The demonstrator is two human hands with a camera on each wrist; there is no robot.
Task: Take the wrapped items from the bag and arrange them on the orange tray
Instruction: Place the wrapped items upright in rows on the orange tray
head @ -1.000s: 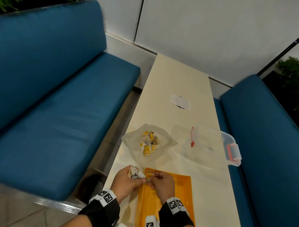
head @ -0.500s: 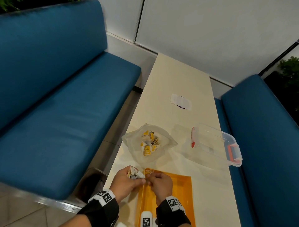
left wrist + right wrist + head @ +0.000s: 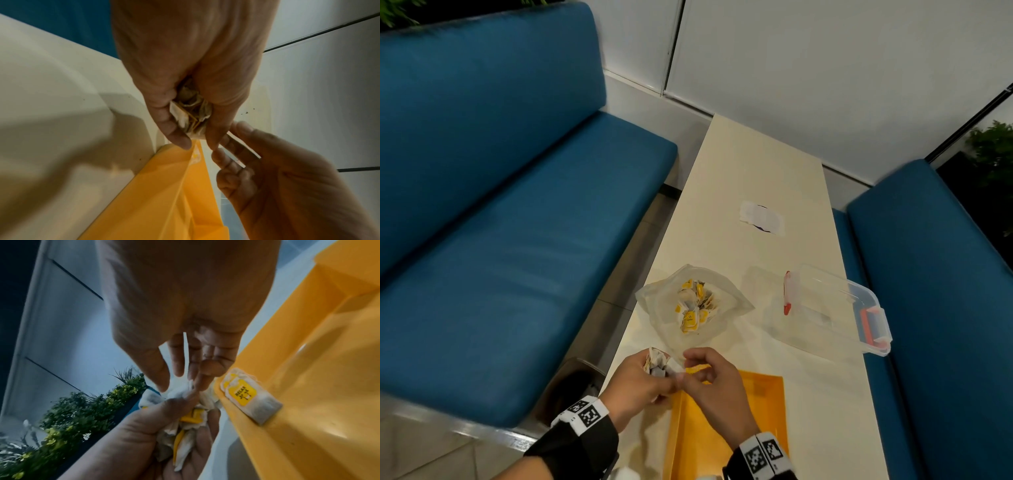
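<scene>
My left hand [image 3: 654,373] grips a bunch of wrapped tea bags [image 3: 658,362] just left of the orange tray [image 3: 760,414], at its far corner. My right hand [image 3: 686,371] meets it and pinches the white edge of one tea bag [image 3: 180,391] in the bunch [image 3: 185,426]. One wrapped tea bag with a yellow tag [image 3: 249,396] lies inside the tray [image 3: 320,386] against its wall. The clear plastic bag [image 3: 659,308] lies open beyond the hands with several more tea bags [image 3: 693,306] inside. In the left wrist view my fingers [image 3: 176,136] curl round the bunch [image 3: 192,116].
A clear plastic box with red latches [image 3: 832,308] stands to the right of the bag. A white paper label [image 3: 762,217] lies farther along the narrow cream table [image 3: 756,164]. Blue benches [image 3: 500,240] flank the table on both sides.
My right hand has left the tray's far corner, where a tea bag now lies, and come up to pinch another in the left hand's bunch. The left hand has barely moved.
</scene>
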